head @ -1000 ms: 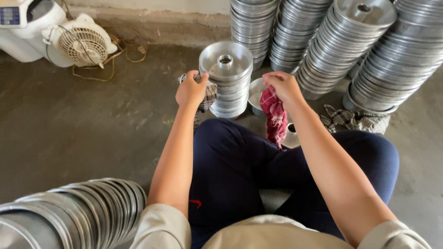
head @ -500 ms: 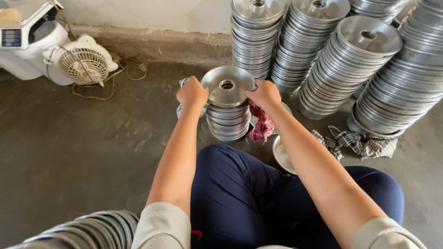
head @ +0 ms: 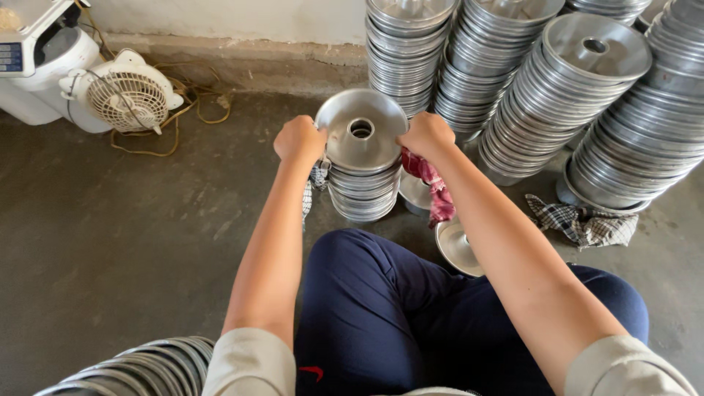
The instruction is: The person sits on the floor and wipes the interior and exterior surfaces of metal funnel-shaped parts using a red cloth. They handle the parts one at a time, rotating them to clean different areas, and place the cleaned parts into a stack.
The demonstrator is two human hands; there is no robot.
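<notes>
My left hand (head: 298, 139) and right hand (head: 427, 136) both clench the rim of the top ring pan (head: 361, 130), on a short stack (head: 363, 194) before my knees. Right also pinches a red rag (head: 433, 187) (dangling beside the stack).

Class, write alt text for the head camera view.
Both hands, left hand and right hand, grip the top ring-shaped metal pan of a short stack on a concrete floor. The right also holds a red cloth.
</notes>
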